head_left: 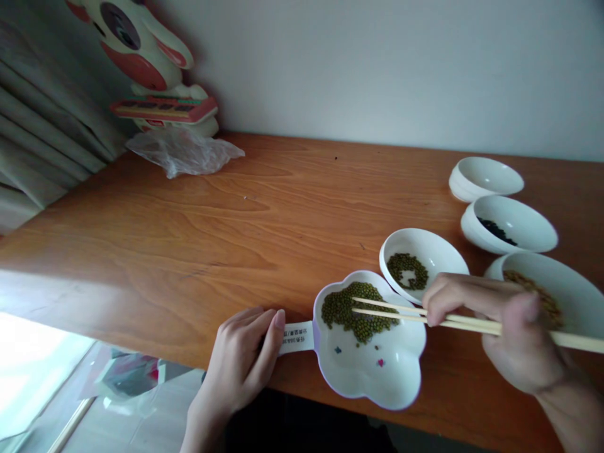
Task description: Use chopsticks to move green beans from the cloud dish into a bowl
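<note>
A white flower-shaped dish (372, 384) with a lilac rim lies at the table's front edge, with a heap of green mung beans (346, 308) across its far half. My left hand (245, 352) is closed around the dish's handle, which carries a white printed label (297, 336). In my right hand (500, 327) is a pair of wooden chopsticks (406, 314), pointing left. Their slightly parted tips are at the mung beans; whether a bean sits between them I cannot tell. Just behind the dish stands a white bowl (443, 255) with some mung beans inside.
At the right, partly behind my right hand, a white bowl (580, 296) contains tan grains. Farther back are a bowl with black grains (533, 223) and another white bowl (491, 176). A clear plastic bag (189, 154) and a cow-shaped toy keyboard (165, 110) occupy the wooden table's far left.
</note>
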Demonstrator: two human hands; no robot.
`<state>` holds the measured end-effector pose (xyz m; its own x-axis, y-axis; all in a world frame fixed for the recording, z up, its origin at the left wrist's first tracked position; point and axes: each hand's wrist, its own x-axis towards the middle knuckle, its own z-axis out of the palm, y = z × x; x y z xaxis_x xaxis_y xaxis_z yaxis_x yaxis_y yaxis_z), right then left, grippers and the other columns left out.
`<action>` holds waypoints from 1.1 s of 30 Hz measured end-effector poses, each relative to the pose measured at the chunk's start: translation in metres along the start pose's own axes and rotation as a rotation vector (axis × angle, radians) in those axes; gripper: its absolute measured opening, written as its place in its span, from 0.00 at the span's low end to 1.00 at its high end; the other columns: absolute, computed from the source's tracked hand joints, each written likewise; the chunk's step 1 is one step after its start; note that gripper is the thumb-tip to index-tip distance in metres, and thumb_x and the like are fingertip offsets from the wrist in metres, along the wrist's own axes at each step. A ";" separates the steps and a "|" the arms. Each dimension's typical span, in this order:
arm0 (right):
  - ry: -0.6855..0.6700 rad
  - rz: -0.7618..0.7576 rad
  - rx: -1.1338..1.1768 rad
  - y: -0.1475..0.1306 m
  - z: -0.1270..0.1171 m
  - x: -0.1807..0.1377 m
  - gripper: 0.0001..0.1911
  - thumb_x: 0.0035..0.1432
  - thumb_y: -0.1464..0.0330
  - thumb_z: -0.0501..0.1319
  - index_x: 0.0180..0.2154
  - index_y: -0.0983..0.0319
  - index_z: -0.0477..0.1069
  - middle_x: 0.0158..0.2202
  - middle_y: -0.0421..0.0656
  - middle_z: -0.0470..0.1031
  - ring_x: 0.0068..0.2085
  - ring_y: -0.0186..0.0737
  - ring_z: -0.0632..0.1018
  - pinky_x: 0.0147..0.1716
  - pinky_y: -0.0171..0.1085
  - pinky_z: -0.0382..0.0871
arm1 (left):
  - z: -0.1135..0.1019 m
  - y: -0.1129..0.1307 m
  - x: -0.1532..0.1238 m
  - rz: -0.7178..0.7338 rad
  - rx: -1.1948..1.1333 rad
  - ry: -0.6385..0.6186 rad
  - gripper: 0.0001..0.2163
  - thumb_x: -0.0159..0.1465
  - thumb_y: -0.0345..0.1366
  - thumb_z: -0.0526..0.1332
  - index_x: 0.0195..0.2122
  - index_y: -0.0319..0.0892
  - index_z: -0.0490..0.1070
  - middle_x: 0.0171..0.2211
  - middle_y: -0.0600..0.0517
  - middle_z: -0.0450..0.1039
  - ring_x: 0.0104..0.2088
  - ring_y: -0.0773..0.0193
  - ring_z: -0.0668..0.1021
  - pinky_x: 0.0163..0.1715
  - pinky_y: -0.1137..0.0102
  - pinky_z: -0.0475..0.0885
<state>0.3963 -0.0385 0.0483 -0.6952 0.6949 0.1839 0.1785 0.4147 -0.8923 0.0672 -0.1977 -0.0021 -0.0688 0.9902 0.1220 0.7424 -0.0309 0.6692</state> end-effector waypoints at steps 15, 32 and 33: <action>0.193 -0.181 0.122 -0.014 0.010 0.015 0.39 0.75 0.47 0.43 0.27 0.60 0.82 0.20 0.45 0.77 0.22 0.43 0.77 0.23 0.42 0.68 | 0.001 -0.002 0.000 -0.001 0.002 -0.019 0.18 0.78 0.37 0.50 0.27 0.43 0.59 0.24 0.53 0.68 0.25 0.65 0.70 0.29 0.69 0.62; 0.135 -0.185 0.081 -0.008 0.020 0.014 0.43 0.73 0.41 0.38 0.28 0.58 0.80 0.21 0.45 0.76 0.22 0.45 0.75 0.24 0.44 0.66 | 0.000 -0.001 -0.001 -0.003 -0.007 -0.015 0.18 0.79 0.37 0.50 0.28 0.43 0.59 0.25 0.54 0.67 0.25 0.66 0.69 0.30 0.68 0.61; 0.132 -0.194 0.086 -0.008 0.020 0.013 0.42 0.73 0.41 0.39 0.28 0.58 0.80 0.22 0.45 0.76 0.22 0.45 0.75 0.24 0.44 0.66 | 0.000 -0.001 -0.001 -0.003 -0.007 -0.017 0.18 0.79 0.37 0.50 0.28 0.43 0.59 0.25 0.54 0.67 0.25 0.66 0.69 0.30 0.68 0.61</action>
<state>0.3719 -0.0439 0.0496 -0.6124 0.6805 0.4024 -0.0131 0.5003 -0.8658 0.0662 -0.1987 -0.0031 -0.0596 0.9924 0.1077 0.7373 -0.0289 0.6749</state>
